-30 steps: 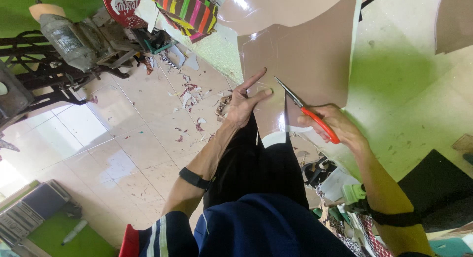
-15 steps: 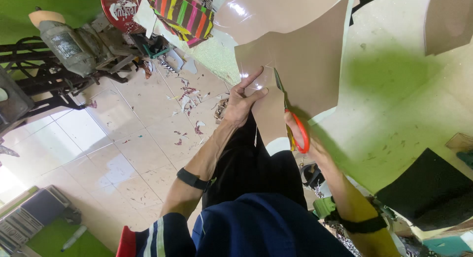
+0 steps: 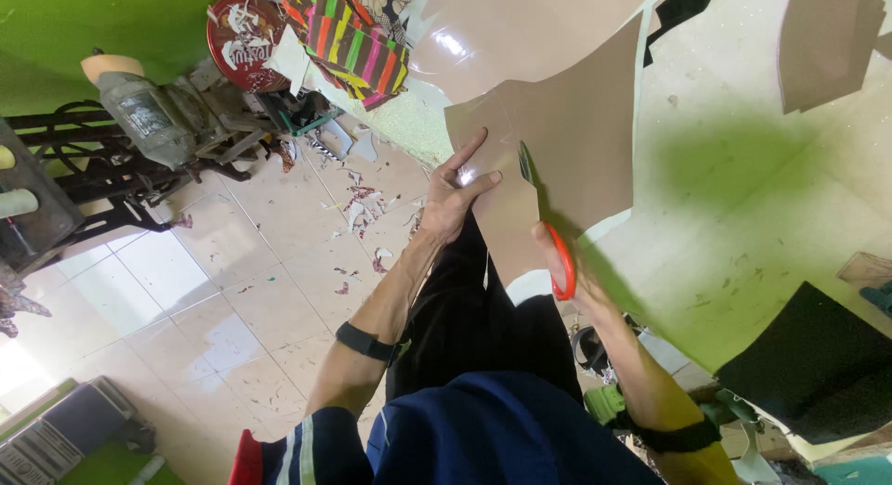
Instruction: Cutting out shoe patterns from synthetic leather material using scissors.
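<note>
Left arm: stretched forward over the lap, a dark band on the wrist.
Left hand [image 3: 455,192]: fingers spread, pressed flat on the tan sheet [image 3: 557,160].
Right hand [image 3: 567,262]: closed round the red handles of the scissors [image 3: 548,234], blade pointing away into the sheet.
Tan sheet: hangs off the table [image 3: 762,197] edge, between both hands.
Floor [image 3: 232,271]: tiled, scattered with scraps.

My left hand [image 3: 455,192] spread flat, fingers extended, forearm stretched forward. My right hand [image 3: 557,257] curled closed, wrist bent inward.
</note>
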